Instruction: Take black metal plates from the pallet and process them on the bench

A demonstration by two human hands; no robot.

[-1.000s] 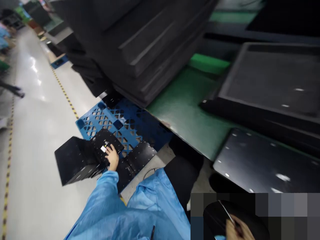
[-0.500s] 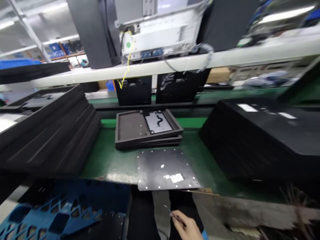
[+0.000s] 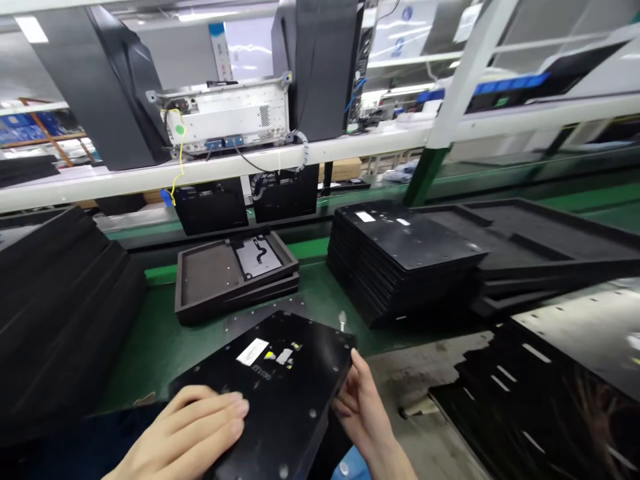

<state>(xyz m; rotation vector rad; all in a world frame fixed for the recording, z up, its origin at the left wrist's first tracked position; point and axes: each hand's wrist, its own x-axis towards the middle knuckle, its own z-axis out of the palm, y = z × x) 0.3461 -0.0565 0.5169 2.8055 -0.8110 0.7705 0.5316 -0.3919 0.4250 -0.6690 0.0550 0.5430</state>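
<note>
Where the bottom edge of the frame cuts across, we lose the near end of the black panel and both wrists, so we cannot make out how far the panel runs toward us. Its white label carries print too small to read. The dark stack of foam trays at the left edge blurs into one mass.

Half a second ago our left hand was out of sight and a flat plate lay alone on the green bench; now the black panel sits lower centre, tilted over the bench edge between both hands.

Our left hand lies palm down on the panel's near left face, fingers together and pressed flat. Our right hand clamps the panel's right edge, thumb on top, fingers curled beneath.

Beyond, at centre, rests a shallow tray, and right of it a stack of black panels.
</note>
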